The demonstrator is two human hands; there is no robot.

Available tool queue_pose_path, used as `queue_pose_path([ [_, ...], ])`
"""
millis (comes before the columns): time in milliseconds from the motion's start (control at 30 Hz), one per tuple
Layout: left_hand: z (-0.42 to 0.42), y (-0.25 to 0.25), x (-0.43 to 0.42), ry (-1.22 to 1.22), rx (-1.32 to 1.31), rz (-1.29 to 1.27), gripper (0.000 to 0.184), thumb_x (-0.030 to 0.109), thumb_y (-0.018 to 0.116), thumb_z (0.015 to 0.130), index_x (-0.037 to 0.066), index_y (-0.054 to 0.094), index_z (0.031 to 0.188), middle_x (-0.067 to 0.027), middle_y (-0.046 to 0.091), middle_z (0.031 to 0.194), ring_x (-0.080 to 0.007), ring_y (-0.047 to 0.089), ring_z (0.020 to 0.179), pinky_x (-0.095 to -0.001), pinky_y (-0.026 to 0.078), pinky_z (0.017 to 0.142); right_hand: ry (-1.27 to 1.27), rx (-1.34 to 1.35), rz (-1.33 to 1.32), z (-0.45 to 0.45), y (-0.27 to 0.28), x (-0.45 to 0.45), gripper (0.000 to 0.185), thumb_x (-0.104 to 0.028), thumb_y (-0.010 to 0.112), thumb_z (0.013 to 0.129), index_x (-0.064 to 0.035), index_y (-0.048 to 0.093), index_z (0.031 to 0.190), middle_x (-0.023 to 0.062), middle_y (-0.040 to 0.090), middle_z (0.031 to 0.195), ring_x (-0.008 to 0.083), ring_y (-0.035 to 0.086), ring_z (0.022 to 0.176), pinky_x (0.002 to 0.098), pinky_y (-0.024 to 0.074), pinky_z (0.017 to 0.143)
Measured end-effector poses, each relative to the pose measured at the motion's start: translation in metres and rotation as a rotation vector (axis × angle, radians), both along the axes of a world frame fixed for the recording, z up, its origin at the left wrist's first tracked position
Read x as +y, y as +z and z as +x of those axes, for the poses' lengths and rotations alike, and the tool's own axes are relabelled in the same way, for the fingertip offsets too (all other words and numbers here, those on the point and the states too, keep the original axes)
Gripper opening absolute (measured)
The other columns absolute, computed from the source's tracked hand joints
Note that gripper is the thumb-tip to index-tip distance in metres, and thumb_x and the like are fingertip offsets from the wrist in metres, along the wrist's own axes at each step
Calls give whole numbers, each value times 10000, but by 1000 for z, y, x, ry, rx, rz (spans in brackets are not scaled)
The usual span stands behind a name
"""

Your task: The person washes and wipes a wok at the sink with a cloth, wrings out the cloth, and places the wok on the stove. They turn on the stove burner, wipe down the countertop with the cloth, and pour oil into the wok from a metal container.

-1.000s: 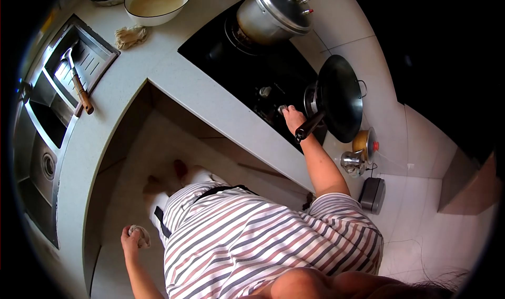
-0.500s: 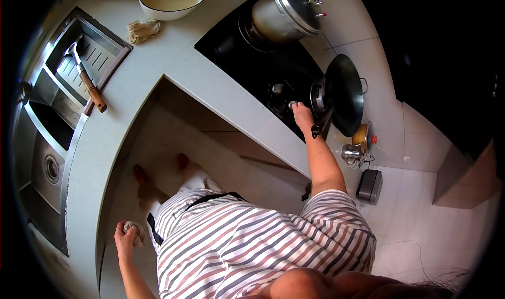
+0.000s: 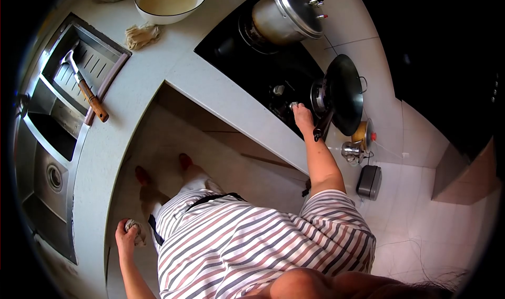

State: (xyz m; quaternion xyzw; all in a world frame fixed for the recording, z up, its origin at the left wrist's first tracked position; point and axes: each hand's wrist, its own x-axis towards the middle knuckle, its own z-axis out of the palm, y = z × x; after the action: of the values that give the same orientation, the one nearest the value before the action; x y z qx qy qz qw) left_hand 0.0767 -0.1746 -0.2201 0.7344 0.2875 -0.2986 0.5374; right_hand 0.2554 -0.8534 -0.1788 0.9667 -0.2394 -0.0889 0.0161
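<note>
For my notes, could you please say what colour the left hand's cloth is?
The cloth is pale beige, best in the head view.

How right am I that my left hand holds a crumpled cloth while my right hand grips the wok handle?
Not quite: your right hand is on a cooktop knob, not the wok handle, as the head view shows. Your left hand does hold a crumpled cloth.

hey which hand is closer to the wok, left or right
Right. The right hand is at a stove knob, close beside the wok; the left hand is much farther away, out to the person's left, holding a cloth.
</note>
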Motion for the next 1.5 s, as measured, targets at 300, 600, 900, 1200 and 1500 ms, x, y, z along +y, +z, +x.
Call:
queue_pose_path([
  [300,22,18,-3,3,-22,-40,296,90,589,716,-28,545,984,-61,567,821,-135,514,730,-256,436,685,-47,50,17,3,10,10,323,-306,395,874,-4,481,953,256,576,879,424,535,845,485,423,711],
  [600,10,5,2,-31,-31,11,295,87,596,711,-34,548,976,-61,568,814,-129,512,717,-252,438,668,4,25,80,0,7,-2,337,-324,387,873,-7,473,949,257,563,897,442,514,842,492,407,696],
  [900,15,30,-8,-53,-42,13,269,117,581,729,-25,554,955,-42,566,786,-106,499,699,-241,430,649,-75,-14,115,-2,16,9,377,-370,417,844,-16,491,953,274,565,878,439,525,854,487,424,711],
  [1200,61,104,30,280,-325,-373,173,156,544,815,27,569,929,17,539,789,-61,487,744,-211,405,648,80,-378,178,-42,16,79,199,-248,498,828,-55,545,822,172,589,707,361,575,678,421,445,598],
  [1500,107,146,160,338,-769,-291,124,89,574,781,2,599,866,-14,577,797,-63,512,713,-203,423,638,588,-308,900,47,26,380,190,-168,527,839,-48,511,693,1,480,506,66,462,446,229,378,400],
])
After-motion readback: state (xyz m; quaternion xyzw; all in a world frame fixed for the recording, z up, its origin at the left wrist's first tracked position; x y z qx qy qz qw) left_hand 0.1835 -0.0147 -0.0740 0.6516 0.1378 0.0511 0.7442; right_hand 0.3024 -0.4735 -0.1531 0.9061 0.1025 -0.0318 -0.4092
